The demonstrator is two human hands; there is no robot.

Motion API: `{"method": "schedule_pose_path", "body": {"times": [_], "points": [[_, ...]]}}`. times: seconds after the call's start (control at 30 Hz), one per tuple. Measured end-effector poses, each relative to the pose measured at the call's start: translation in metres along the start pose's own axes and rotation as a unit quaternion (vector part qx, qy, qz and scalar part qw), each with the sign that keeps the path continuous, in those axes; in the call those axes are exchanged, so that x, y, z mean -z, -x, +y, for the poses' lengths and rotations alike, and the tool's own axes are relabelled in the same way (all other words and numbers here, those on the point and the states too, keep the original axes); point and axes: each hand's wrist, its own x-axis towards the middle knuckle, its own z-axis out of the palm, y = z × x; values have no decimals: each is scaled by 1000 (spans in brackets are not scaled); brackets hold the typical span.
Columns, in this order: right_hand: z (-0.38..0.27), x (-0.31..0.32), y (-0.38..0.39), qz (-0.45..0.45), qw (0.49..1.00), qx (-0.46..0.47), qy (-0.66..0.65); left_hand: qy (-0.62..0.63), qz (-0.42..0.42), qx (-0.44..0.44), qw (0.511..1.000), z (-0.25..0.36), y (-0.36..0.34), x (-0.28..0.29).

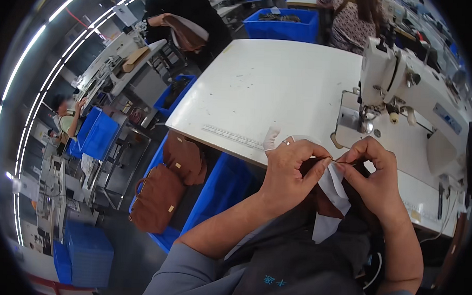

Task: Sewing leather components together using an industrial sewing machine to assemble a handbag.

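Note:
Both hands meet over my lap, just off the near edge of the white sewing table (280,81). A brown and white fabric piece (332,203) hangs down from between them. My left hand (295,170) pinches its top edge between thumb and forefinger; a ring and a white cover on one finger show. My right hand (371,175) pinches the same edge a short way to the right. The fingertips nearly touch. Beyond my right hand stands a white sewing machine (399,85), its needle area a little farther off.
A ruler strip (231,136) runs along the table's near left edge. Below it, brown handbags (159,197) sit in a blue bin (211,198). Another blue bin (281,30) stands past the table. A person in black (191,21) holds brown fabric at the far left; others work farther off.

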Motion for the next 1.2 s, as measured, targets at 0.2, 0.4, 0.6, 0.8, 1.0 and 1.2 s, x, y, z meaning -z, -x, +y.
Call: {"method": "schedule_pose_path", "body": {"times": [0.2, 0.4, 0.6, 0.8, 1.0, 1.2], "points": [[-39, -26, -23, 58, 980, 169, 82, -111, -74, -115, 984, 40, -53, 80], [-19, -57, -25, 54, 995, 69, 48, -282, -243, -253, 893, 31, -117, 92], [42, -50, 9, -15, 989, -129, 76, -212, -520, -166, 810, -46, -117, -16], [50, 10, 28, -159, 978, -103, 92, -89, -587, -181, 784, -74, -110, -73], [69, 24, 6, -194, 949, 100, 227, -78, -621, -158, 764, -76, -125, -79], [81, 28, -4, -160, 846, 314, 400, -90, -601, -179, 774, -76, -128, -78]]}}
